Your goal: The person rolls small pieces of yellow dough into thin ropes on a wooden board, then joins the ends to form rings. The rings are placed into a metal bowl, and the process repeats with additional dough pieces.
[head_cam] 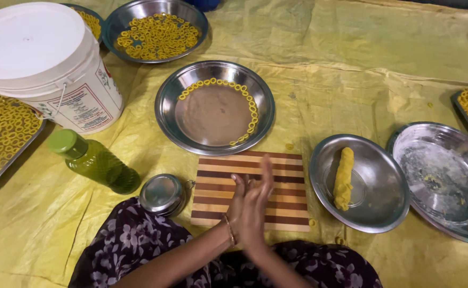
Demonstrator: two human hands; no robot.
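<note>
Both hands, the left hand (239, 205) and right hand (258, 205), press flat palm to palm above a striped wooden board (282, 189); whether dough sits between them cannot be told. A crinkled yellow plastic sheet (351, 64) covers the floor, carrying steel plates of yellow dough rings (156, 34).

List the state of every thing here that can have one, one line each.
White plastic bucket: lid on.
Green plastic bottle: capped, lying down.
Small round steel tin: lid on.
Middle steel plate: partly filled, yellow dough rings along its rim.
Steel bowl: holds a yellow dough roll.
Left hand and right hand: pressed palm to palm above the striped wooden board.
</note>
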